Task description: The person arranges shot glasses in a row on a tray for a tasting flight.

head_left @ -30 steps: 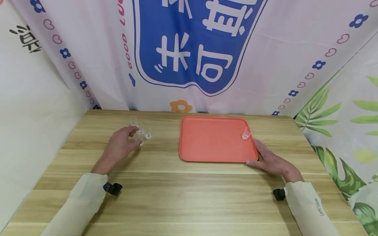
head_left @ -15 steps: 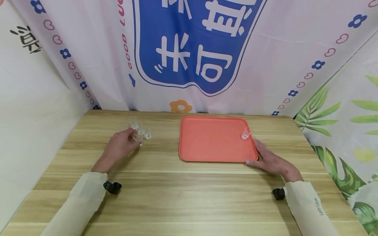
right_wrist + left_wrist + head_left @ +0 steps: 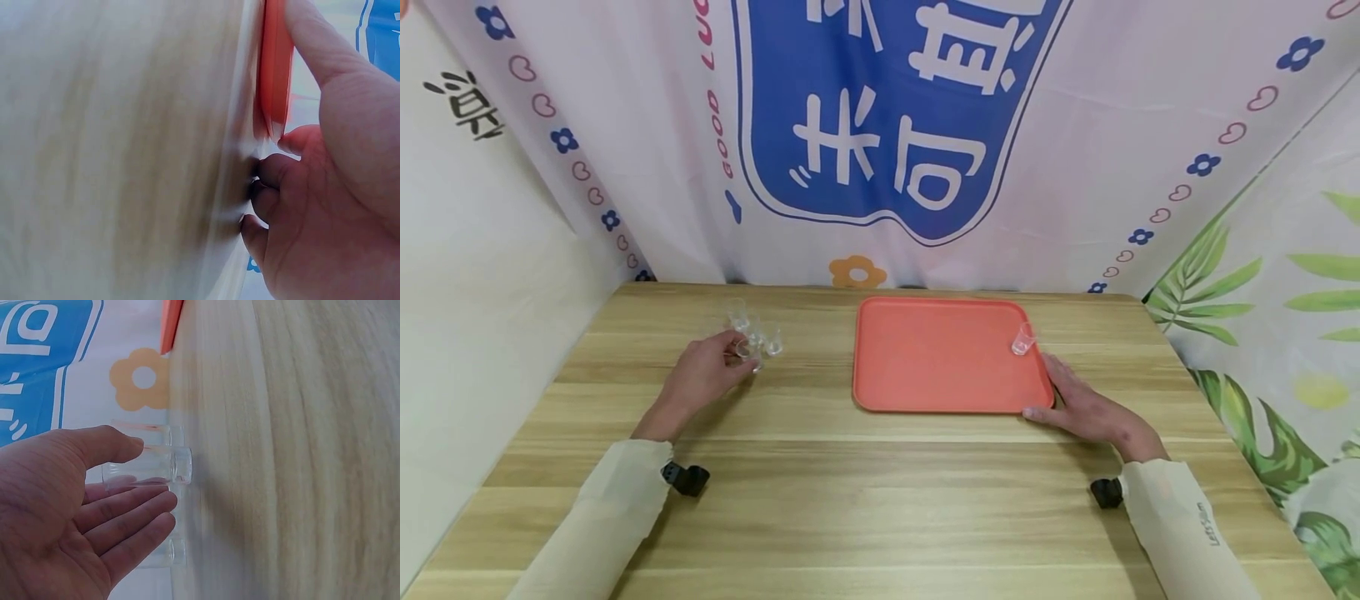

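Observation:
Small clear shot glasses stand close together on the left of the table; one glass (image 3: 774, 343) is at the cluster's right and another glass (image 3: 739, 317) at the back. My left hand (image 3: 705, 369) pinches the nearest shot glass (image 3: 150, 467) between thumb and index finger, its other fingers stretched out below. That glass stands upright, its base at table level. On the red tray (image 3: 925, 358), a single shot glass (image 3: 1022, 341) sits near the right rim. My right hand (image 3: 1093, 410) holds the tray's near right corner, thumb at the front edge, fingers along the right side.
A wooden table (image 3: 880, 500) bears everything. A printed curtain (image 3: 662, 125) hangs directly behind its far edge. A white wall (image 3: 482, 292) stands to the left, and a leaf-patterned sheet (image 3: 1285, 317) to the right.
My left hand and its fingertips have shifted very slightly around the near glass. The right hand and the tray keep their places; the head view has tilted a little.

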The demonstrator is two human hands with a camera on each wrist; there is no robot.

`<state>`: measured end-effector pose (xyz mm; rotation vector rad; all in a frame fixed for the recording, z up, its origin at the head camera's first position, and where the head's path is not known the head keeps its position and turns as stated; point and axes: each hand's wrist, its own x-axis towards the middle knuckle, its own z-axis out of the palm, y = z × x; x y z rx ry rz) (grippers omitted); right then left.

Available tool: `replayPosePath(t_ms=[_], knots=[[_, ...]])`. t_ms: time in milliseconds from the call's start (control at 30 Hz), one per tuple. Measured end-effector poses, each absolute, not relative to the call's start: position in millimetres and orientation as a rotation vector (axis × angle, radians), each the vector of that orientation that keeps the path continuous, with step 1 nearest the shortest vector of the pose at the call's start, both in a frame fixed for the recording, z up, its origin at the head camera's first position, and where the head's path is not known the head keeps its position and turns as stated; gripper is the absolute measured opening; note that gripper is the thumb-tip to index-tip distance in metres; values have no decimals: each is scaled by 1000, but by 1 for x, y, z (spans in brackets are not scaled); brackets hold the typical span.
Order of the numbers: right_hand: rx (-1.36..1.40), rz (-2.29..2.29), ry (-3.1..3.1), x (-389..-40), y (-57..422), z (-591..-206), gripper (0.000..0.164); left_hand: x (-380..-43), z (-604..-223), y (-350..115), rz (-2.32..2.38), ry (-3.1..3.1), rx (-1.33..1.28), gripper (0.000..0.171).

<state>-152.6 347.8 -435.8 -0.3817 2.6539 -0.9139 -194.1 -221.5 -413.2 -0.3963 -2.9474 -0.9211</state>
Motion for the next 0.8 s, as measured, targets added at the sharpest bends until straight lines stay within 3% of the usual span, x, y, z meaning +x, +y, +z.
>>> replayPosePath(t_ms=[467, 800], knots=[[-351, -921, 2638, -150, 349, -434, 107, -191, -411, -226, -993, -2939, -395, 29], [-346, -907, 2639, -150, 349, -433, 107, -187, -402, -219, -977, -2946, -456, 37]])
